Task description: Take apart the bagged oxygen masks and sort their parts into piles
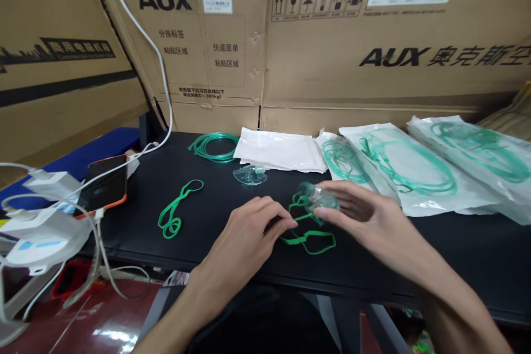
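Observation:
Between the thumb and fingers of my right hand is a clear, green-tinted oxygen mask, held just above the black table. My left hand pinches a green elastic strap that runs to the mask. Part of a green strap hangs or lies in a loop below the mask. Behind my left hand lies a second clear mask. Farther left, another green elastic strap rests loosely looped on the table.
Coiled green tubing and white packets lie at the back. Bagged masks with tubing fill the right. At left are a phone, white chargers and cables. Cardboard boxes stand behind the black table.

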`<action>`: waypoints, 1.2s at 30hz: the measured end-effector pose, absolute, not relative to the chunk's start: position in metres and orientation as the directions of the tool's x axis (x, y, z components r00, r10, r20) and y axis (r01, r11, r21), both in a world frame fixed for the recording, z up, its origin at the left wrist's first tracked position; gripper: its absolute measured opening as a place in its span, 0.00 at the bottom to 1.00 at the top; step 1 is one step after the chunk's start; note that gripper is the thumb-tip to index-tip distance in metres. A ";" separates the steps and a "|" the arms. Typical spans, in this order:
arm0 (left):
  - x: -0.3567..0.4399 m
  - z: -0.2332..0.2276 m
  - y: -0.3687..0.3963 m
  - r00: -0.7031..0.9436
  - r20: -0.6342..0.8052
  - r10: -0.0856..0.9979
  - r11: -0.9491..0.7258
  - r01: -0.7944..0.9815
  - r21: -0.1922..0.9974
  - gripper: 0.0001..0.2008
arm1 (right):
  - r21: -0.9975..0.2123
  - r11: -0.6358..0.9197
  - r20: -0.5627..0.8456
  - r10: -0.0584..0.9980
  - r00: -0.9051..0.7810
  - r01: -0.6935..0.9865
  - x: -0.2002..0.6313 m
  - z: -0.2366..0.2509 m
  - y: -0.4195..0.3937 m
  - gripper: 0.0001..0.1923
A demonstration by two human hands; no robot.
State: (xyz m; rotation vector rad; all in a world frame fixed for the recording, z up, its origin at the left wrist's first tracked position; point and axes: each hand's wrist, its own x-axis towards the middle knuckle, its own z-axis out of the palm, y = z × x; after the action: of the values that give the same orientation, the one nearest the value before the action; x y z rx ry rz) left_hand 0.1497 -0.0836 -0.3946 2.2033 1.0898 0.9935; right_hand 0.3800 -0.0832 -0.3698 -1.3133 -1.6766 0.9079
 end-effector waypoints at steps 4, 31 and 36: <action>0.144 -0.390 -0.081 0.304 0.410 0.860 -0.510 0.541 0.669 0.05 | -0.867 0.161 0.211 0.976 0.054 0.471 0.397 -0.364 -0.081 0.25; 0.146 -0.387 -0.081 0.259 0.417 0.871 -0.490 0.522 0.698 0.04 | -0.873 0.205 0.177 0.979 -0.106 0.443 0.387 -0.356 -0.093 0.21; 0.152 -0.389 -0.083 0.289 0.421 0.860 -0.510 0.439 0.740 0.10 | -0.888 0.228 0.134 0.959 -0.250 0.399 0.369 -0.359 -0.098 0.17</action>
State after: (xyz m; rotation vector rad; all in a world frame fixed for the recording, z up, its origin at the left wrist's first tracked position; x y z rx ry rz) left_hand 0.1521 -0.0834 -0.3891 2.0731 1.1589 1.1349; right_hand 0.3689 -0.0977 -0.3595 -1.2602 -1.7792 0.9797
